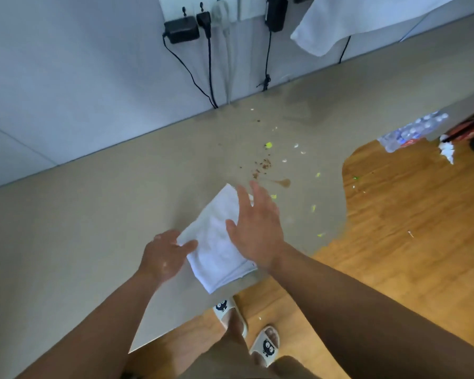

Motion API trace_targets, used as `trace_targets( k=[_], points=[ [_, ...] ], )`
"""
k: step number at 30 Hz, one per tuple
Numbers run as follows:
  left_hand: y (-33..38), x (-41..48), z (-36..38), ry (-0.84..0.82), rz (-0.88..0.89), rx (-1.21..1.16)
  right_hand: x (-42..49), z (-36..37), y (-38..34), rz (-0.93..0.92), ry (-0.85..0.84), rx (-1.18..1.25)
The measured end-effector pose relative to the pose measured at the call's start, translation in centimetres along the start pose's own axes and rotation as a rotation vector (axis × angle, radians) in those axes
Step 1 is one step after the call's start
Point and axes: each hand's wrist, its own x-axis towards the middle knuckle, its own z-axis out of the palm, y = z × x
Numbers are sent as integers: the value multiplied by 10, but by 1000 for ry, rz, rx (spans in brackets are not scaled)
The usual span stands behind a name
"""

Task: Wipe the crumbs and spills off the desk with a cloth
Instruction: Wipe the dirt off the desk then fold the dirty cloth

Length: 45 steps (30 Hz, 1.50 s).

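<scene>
My left hand (166,255) pinches the folded white cloth's (216,244) corner on the beige worktop (93,228); my right hand (256,231) spreads released over it.

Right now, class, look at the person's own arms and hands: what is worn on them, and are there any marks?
The left forearm and right forearm are bare to the picture's edge; no sleeves show. The left hand and right hand wear no gloves, and no watch, ring or bracelet shows. The left hand's back has a small pale, shiny patch.
</scene>
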Motion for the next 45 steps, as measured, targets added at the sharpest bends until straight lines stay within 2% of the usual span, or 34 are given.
trace_targets(
  k=[4,7,9,16,20,26,34,38,45],
  points=[
    [-16,45,-15,354,376,317,-19,70,-22,-67,-177,-86],
    [-23,82,-28,375,369,559,-17,88,-27,-70,-189,-104],
    [-23,104,-35,371,328,635,-12,90,-29,-79,-175,-96],
    [23,170,-41,488,361,565,65,90,-15,-277,-97,-106],
    [53,194,-32,584,349,500,153,82,-6,-343,-72,-109],
    [87,217,-23,684,262,395,255,62,1,-331,-130,-134],
    [86,219,-15,578,113,548,283,54,19,-292,-127,-76],
    [87,220,-14,603,104,574,314,35,48,-228,-108,-87],
    [88,220,-15,607,89,593,317,24,63,-99,-94,-110]
  ],
)
